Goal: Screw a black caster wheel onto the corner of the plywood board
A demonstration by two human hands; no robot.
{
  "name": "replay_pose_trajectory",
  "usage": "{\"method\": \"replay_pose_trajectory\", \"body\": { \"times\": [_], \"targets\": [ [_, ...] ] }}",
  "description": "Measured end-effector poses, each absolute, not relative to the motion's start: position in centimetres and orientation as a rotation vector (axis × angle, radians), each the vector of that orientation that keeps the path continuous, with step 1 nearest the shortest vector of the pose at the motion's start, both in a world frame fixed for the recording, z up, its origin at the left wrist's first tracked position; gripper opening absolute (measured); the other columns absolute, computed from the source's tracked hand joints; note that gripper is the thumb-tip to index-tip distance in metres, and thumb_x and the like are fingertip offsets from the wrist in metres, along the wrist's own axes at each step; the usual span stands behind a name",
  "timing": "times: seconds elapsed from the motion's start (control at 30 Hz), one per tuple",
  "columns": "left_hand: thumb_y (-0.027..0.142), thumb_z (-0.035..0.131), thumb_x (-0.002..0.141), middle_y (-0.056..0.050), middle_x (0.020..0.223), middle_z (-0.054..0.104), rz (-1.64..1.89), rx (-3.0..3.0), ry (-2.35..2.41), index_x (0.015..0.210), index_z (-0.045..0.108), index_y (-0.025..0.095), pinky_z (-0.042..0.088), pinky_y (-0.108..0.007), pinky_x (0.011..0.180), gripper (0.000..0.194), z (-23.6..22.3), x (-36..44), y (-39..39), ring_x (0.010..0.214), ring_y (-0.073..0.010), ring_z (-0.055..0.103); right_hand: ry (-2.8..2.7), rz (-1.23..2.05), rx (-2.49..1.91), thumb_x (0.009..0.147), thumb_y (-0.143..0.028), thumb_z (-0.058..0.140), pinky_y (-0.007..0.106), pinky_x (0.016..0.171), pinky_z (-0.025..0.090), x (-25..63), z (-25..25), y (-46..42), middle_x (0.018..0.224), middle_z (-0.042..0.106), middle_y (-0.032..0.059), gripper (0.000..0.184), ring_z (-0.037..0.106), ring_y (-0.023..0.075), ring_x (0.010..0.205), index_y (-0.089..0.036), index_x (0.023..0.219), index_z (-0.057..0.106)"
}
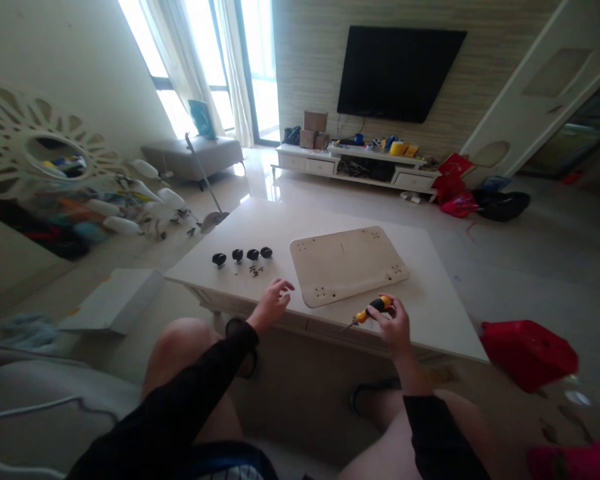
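My right hand (396, 325) is closed around the orange-and-black handle of a screwdriver (371, 311) at the near edge of a white table (440, 300); its tip points left. My left hand (273, 300) hovers over the near edge with its fingers apart and curled, holding nothing. Between and beyond the hands lies a flat cream board (347, 263) with small screw holes near its corners. Several black caster wheels (241, 255) stand in a row at the table's left, with a small pile of screws (255, 270) in front of them.
A white box (115, 300) lies on the floor at the left. A red bag (527, 351) sits on the floor at the right. A TV (397, 70) hangs above a low cabinet (353, 163) at the far wall. My knees are under the table's near edge.
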State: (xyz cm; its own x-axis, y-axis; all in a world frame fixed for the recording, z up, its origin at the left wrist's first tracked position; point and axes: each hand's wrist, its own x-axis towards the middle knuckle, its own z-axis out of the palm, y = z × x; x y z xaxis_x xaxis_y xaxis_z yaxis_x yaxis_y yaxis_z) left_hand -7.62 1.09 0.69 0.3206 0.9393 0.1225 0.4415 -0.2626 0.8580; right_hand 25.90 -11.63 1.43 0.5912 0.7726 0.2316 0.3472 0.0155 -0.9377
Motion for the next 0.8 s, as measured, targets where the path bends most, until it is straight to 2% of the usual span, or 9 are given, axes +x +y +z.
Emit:
{"method": "replay_pose_trajectory", "body": {
  "times": [0.1,0.2,0.3,0.4,0.47,0.57,0.67,0.73,0.8],
  "targets": [
    [0.009,0.063,0.078,-0.004,0.102,0.069,0.665,1.541,1.207,0.087,0.075,0.02,0.052,-0.034,0.1,0.019,-2.3,-7.6,-7.0,0.101,-0.0211,0.066,-1.054,0.454,-1.653,0.073,-0.048,0.089,0.036,0.072,0.06,23.2,0.3,-15.3,0.096,0.075,0.0077,0.043,0.071,0.0235,0.085,-0.019,0.103,0.075],
    [0.008,0.066,0.074,-0.004,0.091,0.072,0.578,1.412,1.238,0.079,0.073,0.019,0.053,-0.035,0.098,0.014,-4.8,-7.3,-13.1,0.096,-0.022,0.068,-1.189,0.484,-1.657,0.074,-0.05,0.088,0.04,0.083,0.062,20.3,-0.7,-19.5,0.107,0.077,0.01,0.04,0.072,0.0271,0.097,-0.022,0.101,0.079],
    [0.015,0.067,0.08,0.0,0.074,0.067,0.502,1.275,1.226,0.081,0.07,0.019,0.055,-0.033,0.08,0.005,-6.2,-6.6,-16.3,0.075,-0.0194,0.068,-1.285,0.487,-1.65,0.078,-0.047,0.086,0.043,0.092,0.06,18.0,-1.3,-22.9,0.105,0.077,0.0086,0.032,0.072,0.0284,0.102,-0.025,0.101,0.079],
    [0.02,0.071,0.081,0.001,0.074,0.066,0.472,1.153,1.22,0.083,0.068,0.019,0.051,-0.027,0.07,0.004,-6.9,-5.6,-17.5,0.068,-0.0154,0.064,-1.283,0.454,-1.673,0.08,-0.048,0.085,0.042,0.091,0.058,16.4,-1.6,-25.2,0.102,0.076,0.0069,0.031,0.071,0.0266,0.096,-0.026,0.101,0.078],
    [0.026,0.071,0.083,0.0,0.075,0.065,0.447,1.068,1.234,0.081,0.064,0.019,0.046,-0.025,0.063,0.01,-7.1,-4.8,-18.0,0.063,-0.0135,0.06,-1.222,0.405,-1.697,0.081,-0.052,0.084,0.041,0.089,0.058,15.5,-2.0,-26.0,0.102,0.075,0.0075,0.035,0.07,0.0266,0.096,-0.025,0.102,0.075],
    [0.044,0.065,0.089,-0.003,0.077,0.066,0.396,0.953,1.222,0.082,0.062,0.019,0.039,-0.025,0.057,0.027,-7.3,-3.6,-18.8,0.06,-0.014,0.058,-1.079,0.315,-1.738,0.081,-0.057,0.081,0.045,0.095,0.055,14.1,-2.7,-26.8,0.103,0.072,0.0078,0.04,0.068,0.0281,0.1,-0.024,0.101,0.069],
    [0.065,0.054,0.092,-0.01,0.09,0.072,0.373,0.901,1.168,0.089,0.068,0.017,0.042,-0.027,0.061,0.05,-7.2,-3.0,-19.5,0.069,-0.0175,0.064,-0.945,0.288,-1.778,0.083,-0.054,0.078,0.042,0.091,0.055,12.5,-3.4,-27.4,0.096,0.069,0.0042,0.037,0.067,0.025,0.092,-0.025,0.099,0.063],
    [0.075,0.05,0.088,-0.013,0.102,0.075,0.375,0.888,1.126,0.095,0.073,0.016,0.045,-0.029,0.065,0.064,-7.0,-3.1,-19.5,0.078,-0.0203,0.068,-0.904,0.331,-1.79,0.082,-0.049,0.077,0.038,0.082,0.055,11.5,-3.7,-27.7,0.089,0.065,0.0003,0.033,0.065,0.0216,0.083,-0.025,0.097,0.061],
    [0.081,0.056,0.078,-0.015,0.105,0.076,0.406,0.873,1.097,0.096,0.076,0.015,0.046,-0.031,0.067,0.071,-6.8,-3.3,-19.3,0.082,-0.0223,0.069,-0.891,0.38,-1.788,0.078,-0.044,0.079,0.034,0.078,0.054,10.6,-3.8,-27.9,0.085,0.063,-0.002,0.03,0.062,0.0191,0.078,-0.025,0.092,0.06]
  ]
}}
